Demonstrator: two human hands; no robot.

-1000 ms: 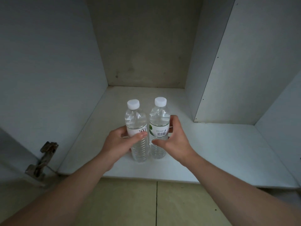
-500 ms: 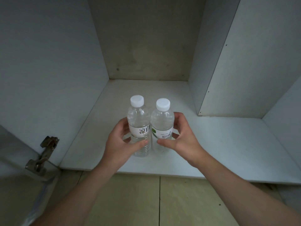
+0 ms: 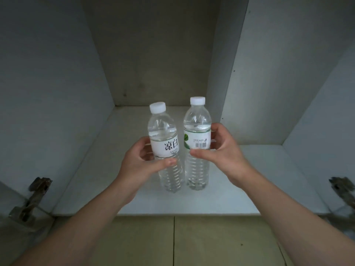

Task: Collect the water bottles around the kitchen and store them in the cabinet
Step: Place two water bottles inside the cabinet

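Note:
Two clear water bottles with white caps are on the white cabinet shelf [image 3: 259, 189], close to its front edge. The left bottle [image 3: 165, 148], with a white label and black characters, leans to the left. My left hand [image 3: 140, 166] grips it, thumb across the front below the label. The right bottle [image 3: 196, 143], with a green leaf and barcode label, stands upright. My right hand [image 3: 221, 156] holds it, thumb on the label and fingers curled behind. A narrow gap separates the two bottles.
The cabinet's side walls rise left and right, and a vertical divider panel [image 3: 259, 73] stands at the back right. Metal door hinges sit at the lower left [image 3: 32, 198] and lower right [image 3: 343, 191]. Beige floor tiles [image 3: 172, 240] lie below the shelf.
The view has come closer to the bottles. The left bottle now leans left and a gap has opened between the two. Both hands stay around the bottles.

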